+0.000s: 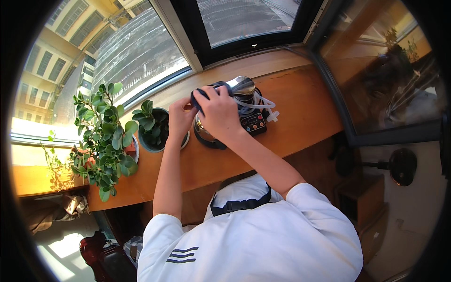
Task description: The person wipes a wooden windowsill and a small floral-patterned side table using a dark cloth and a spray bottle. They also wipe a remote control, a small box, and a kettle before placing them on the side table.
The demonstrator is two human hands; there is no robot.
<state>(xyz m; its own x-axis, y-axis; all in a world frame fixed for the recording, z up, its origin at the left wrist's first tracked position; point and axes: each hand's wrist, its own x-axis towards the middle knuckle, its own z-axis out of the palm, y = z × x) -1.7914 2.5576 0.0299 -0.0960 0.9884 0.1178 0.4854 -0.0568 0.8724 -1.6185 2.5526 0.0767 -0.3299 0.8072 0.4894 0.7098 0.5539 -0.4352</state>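
My left hand [181,114] pinches the near side of a small black part [196,101], perhaps a lid or handle. From above, my right hand [219,111] has its fingers curled over that same part. Under my right hand stands a shiny steel kettle [201,132] with a black lower rim, mostly hidden by the hand. Just behind is a second polished steel vessel [241,86]. A black electric base [254,123] with several coloured buttons sits to the right of my right wrist. A translucent hose [262,104] loops beside it, ending in a white fitting [273,116].
The wooden counter [296,102] runs along the window. Left of my hands are a dark green pot [155,146] with a plant and a large leafy plant [105,141]. An open window sash [331,98] swings inward at the right. A black lamp [402,166] stands lower right.
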